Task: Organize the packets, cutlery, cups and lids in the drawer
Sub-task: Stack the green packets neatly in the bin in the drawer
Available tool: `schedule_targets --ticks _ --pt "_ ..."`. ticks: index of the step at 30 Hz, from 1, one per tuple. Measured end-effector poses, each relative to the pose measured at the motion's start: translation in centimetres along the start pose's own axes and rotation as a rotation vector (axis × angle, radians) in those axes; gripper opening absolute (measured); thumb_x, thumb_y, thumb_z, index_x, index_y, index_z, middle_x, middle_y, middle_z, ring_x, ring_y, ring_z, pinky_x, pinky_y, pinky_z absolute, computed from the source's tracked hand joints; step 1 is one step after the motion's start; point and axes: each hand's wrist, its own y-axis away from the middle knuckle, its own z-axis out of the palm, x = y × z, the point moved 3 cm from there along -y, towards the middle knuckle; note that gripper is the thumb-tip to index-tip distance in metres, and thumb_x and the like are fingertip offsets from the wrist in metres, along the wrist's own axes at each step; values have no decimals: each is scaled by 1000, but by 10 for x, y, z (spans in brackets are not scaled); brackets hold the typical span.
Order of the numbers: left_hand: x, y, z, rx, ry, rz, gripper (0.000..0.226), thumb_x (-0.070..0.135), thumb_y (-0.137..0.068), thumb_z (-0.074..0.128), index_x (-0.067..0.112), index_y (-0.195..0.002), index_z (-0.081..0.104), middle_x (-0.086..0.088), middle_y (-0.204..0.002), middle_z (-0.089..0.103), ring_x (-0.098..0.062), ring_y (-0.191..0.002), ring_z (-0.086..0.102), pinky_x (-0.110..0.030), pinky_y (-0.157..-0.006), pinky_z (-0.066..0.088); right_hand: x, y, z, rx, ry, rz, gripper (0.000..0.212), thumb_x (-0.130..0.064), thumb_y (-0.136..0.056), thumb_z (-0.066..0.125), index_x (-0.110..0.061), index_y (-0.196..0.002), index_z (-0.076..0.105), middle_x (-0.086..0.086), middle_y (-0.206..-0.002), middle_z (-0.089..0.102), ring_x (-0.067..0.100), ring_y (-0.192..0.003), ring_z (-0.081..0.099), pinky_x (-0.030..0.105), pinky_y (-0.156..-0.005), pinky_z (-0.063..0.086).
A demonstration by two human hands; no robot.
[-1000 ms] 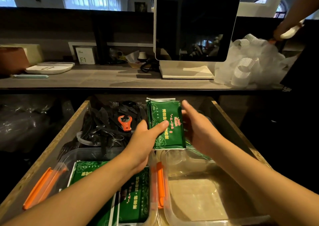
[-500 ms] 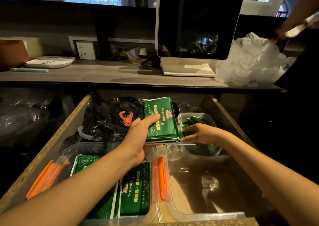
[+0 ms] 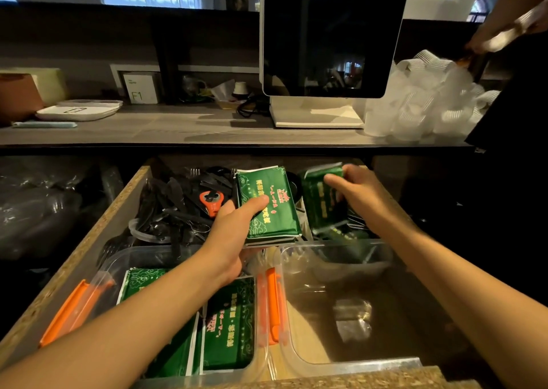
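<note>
Below the grey surface (image 3: 178,127) that carries a dark screen on a white stand (image 3: 329,35), the wooden drawer (image 3: 98,219) stands open in front of you. Your left hand (image 3: 234,234) holds a stack of green packets (image 3: 267,204) over the middle of the drawer, thumb pressed across the top packet and fingers curled underneath. Your right hand (image 3: 353,192) grips a second bundle of green packets (image 3: 321,204) just to the right, fingers wrapped over its upper end; this bundle tilts down towards the back right part of the drawer, where more packets lie behind a clear container (image 3: 382,270). That container sits at the front right and holds only a small clear wrapper (image 3: 353,317). Beside it at the front left, another clear container with orange clips (image 3: 74,308) holds more green packets (image 3: 228,323) lying flat, partly hidden by your left forearm. Black plastic cutlery (image 3: 172,207) is heaped in the back left of the drawer, with an orange-handled tool (image 3: 212,201) on top. On the surface at right lies a pile of clear cups in plastic (image 3: 427,100), and another person's arm (image 3: 510,26) reaches above it.
</note>
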Motion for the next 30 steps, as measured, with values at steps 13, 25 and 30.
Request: schedule_targets --ticks 13,25,30 --pt "6 17 18 -57 -26 80 126 86 -58 69 30 -159 19 4 -164 26 -21 -147 33 -52 -116 36 -43 41 44 113 -502 204 19 -27 -98 57 -10 -92 63 11 -84 72 27 -76 71 46 -73 60" --pt "2 25 26 -190 -57 41 27 18 -99 55 17 -126 57 -7 -111 73 -20 -97 72 -36 -82 59 -41 61 73 -22 -562 427 31 -39 -99 48 -19 -123 51 7 -100 69 17 -75 70 29 -59 58" --pt "8 23 23 -152 -357 175 94 70 -72 56 23 -150 37 0 -144 56 -18 -134 51 -45 -113 40 -44 65 73 -37 -664 365 37 -36 -102 38 -19 -130 55 10 -107 71 20 -90 70 30 -69 56"
